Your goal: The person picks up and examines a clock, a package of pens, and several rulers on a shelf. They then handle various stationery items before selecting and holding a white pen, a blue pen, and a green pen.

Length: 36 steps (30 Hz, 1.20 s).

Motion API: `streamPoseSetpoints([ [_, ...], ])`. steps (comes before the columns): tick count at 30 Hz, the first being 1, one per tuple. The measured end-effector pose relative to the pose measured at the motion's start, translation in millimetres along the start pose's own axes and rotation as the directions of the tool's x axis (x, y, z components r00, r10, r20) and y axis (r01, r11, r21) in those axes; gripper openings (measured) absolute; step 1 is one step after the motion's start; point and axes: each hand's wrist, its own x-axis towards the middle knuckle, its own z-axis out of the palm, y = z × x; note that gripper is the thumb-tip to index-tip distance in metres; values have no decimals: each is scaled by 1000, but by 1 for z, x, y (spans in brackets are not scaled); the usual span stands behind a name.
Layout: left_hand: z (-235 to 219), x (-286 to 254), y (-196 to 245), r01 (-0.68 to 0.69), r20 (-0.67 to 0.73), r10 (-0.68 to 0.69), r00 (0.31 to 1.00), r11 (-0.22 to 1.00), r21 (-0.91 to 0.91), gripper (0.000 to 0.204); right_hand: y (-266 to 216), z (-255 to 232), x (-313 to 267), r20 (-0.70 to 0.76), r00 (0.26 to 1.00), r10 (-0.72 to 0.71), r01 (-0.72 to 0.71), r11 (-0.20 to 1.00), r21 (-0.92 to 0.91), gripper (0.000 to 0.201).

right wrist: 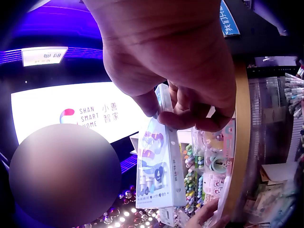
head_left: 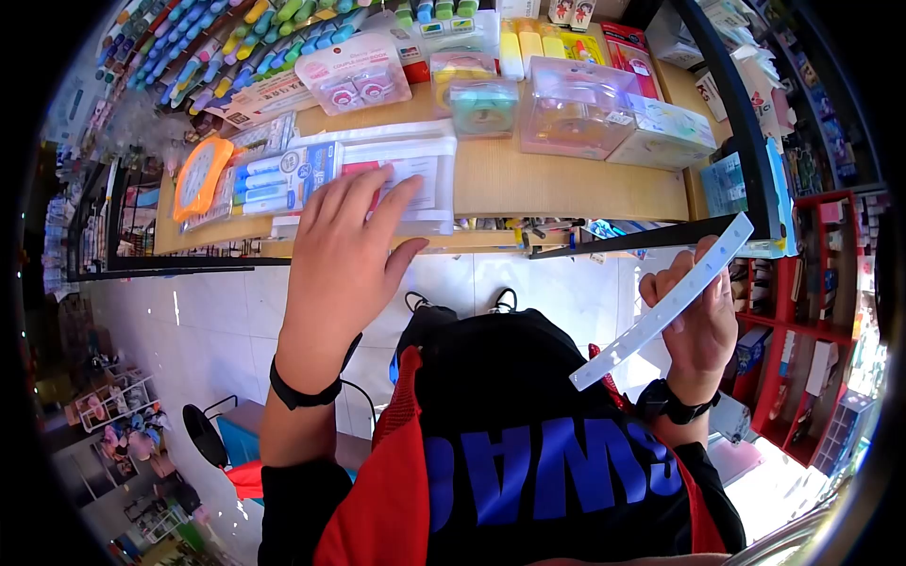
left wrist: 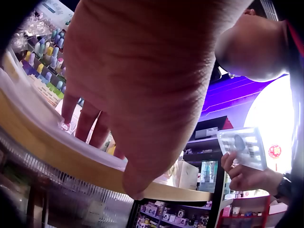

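Note:
My left hand (head_left: 349,250) lies over a clear plastic tray (head_left: 442,179) with flat white packages at the shelf's front edge, its fingers extended and slightly spread. Next to it lie a blue-and-white pack (head_left: 274,179) and an orange-rimmed round item (head_left: 202,179). Raised at the shelf's right side, my right hand (head_left: 706,330) grips a slim, pale printed box (right wrist: 159,166) between thumb and fingers. In the head view this box (head_left: 661,307) shows its long narrow side, tilted. The left wrist view shows its broad face partly covered by the fingers.
Wooden shelf (head_left: 566,189) with a black metal frame (head_left: 755,123). Behind the hands stand pink packaged goods (head_left: 354,75), a teal tape-like roll (head_left: 483,108), a clear box (head_left: 576,104) and rows of markers (head_left: 274,47). A red shelving unit (head_left: 802,283) stands at right.

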Motion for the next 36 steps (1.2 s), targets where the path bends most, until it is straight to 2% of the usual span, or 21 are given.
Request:
streamPoseSetpoints([
  [4,13,-4,-11,-44,-106,46,993,999,25,59,6,11,10,-18,999,-37,36,999,-22,31],
  [11,12,-14,-25,-78,-145,79,986,997,7,60,21,54,8,-60,997,-45,44,999,-26,25],
  [12,15,-16,-27,-64,-134,57,989,997,-48,64,21,59,9,-32,998,-45,44,998,-46,23],
  [16,8,-25,-42,-29,-208,33,977,999,24,69,33,74,8,-65,995,-70,64,994,-84,23],
  [18,5,-30,-53,32,-207,-23,978,999,42,75,37,83,8,-50,996,-72,67,993,-97,25],
  [21,7,-39,-73,51,-198,-46,979,998,20,77,45,95,8,-53,996,-78,72,992,-100,30],
  [25,-4,-47,-92,53,-193,-54,980,999,-9,80,54,125,10,-140,987,-85,77,995,-56,38],
  [28,-20,-57,-117,144,-178,-142,974,990,0,91,61,154,24,-52,983,-175,167,976,-141,45],
  [29,-24,-59,-128,138,-178,-138,974,990,-11,91,63,172,27,-44,975,-218,205,958,-202,47],
  [31,-33,-60,-150,141,-185,-130,974,989,50,90,65,186,38,90,968,-233,250,919,-305,50],
  [33,-42,-60,-168,116,-167,-106,980,992,51,86,70,231,49,85,968,-237,251,882,-399,50],
  [34,-45,-60,-174,90,-161,-83,983,995,39,86,71,241,56,144,973,-182,229,851,-473,54],
  [36,-56,-62,-186,55,-153,-51,987,998,24,87,75,281,76,242,970,-19,164,786,-597,41],
])
